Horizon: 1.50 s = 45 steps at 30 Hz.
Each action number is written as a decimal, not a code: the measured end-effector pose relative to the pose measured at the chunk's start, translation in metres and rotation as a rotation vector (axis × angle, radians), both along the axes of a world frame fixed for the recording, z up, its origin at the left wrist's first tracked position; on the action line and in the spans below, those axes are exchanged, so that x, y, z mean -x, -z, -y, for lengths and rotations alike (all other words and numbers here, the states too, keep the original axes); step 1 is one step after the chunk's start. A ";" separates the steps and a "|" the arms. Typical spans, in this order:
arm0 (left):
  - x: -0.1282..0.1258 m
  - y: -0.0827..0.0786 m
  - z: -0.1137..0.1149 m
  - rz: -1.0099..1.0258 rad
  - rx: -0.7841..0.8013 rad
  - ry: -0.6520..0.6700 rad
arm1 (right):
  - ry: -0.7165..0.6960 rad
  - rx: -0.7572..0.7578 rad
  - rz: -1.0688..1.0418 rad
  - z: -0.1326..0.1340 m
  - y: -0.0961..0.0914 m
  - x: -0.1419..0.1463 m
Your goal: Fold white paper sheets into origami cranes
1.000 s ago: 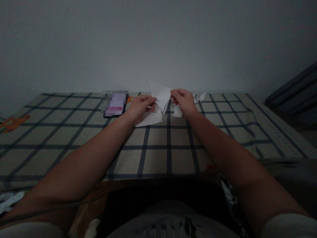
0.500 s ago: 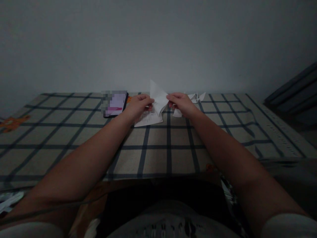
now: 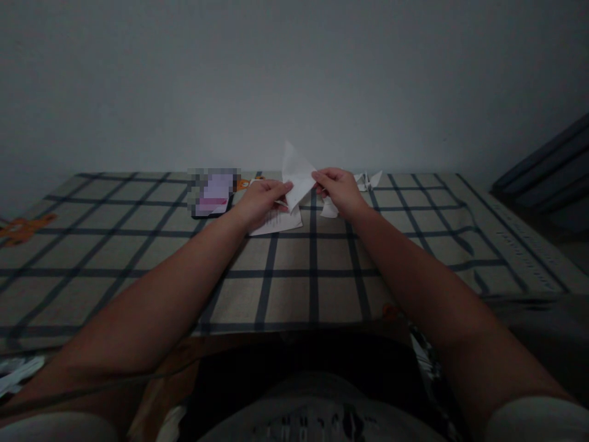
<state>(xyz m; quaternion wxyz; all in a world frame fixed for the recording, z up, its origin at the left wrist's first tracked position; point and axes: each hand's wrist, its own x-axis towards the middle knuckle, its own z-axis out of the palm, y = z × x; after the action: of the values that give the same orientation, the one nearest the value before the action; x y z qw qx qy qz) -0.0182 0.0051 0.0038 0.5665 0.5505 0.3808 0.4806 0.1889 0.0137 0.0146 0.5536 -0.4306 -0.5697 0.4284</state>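
Observation:
A folded white paper (image 3: 297,176) with a pointed tip stands raised above the checked cloth (image 3: 294,270), pinched from both sides. My left hand (image 3: 260,200) is closed on its left lower edge. My right hand (image 3: 338,190) is closed on its right edge. Under the hands lies a flat printed sheet (image 3: 278,222). A small white paper scrap (image 3: 329,210) sits just below my right hand.
A phone (image 3: 214,195) with a lit screen lies left of my left hand. A small folded white paper figure (image 3: 370,180) stands at the far edge, right of my right hand. A plain wall rises behind; a dark object sits at the far right.
The folded paper has turned and risen a little, its tip now pointing higher. Both hands shifted slightly while keeping their pinch on it.

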 end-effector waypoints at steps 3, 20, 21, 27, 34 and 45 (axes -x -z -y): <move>0.001 -0.001 0.001 -0.014 -0.039 -0.043 | 0.009 -0.012 -0.008 0.000 0.001 0.002; -0.003 -0.001 0.003 -0.035 -0.019 0.075 | 0.126 -0.054 -0.042 -0.003 0.002 0.001; -0.003 -0.002 0.004 -0.029 0.013 0.080 | 0.135 -0.057 -0.035 -0.003 0.002 0.000; -0.007 -0.009 0.010 0.001 0.157 0.084 | 0.183 -0.111 -0.016 -0.007 0.006 -0.004; -0.007 -0.012 0.011 0.014 0.178 0.037 | 0.225 -0.106 0.017 -0.006 0.005 -0.004; -0.004 -0.015 0.012 0.019 0.152 0.108 | 0.270 -0.098 -0.022 -0.007 0.004 -0.005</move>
<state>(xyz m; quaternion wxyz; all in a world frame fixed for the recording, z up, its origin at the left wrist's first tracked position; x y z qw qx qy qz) -0.0139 -0.0072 0.0184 0.6353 0.5212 0.3804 0.4242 0.1939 0.0209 0.0109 0.6328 -0.4712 -0.5208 0.3261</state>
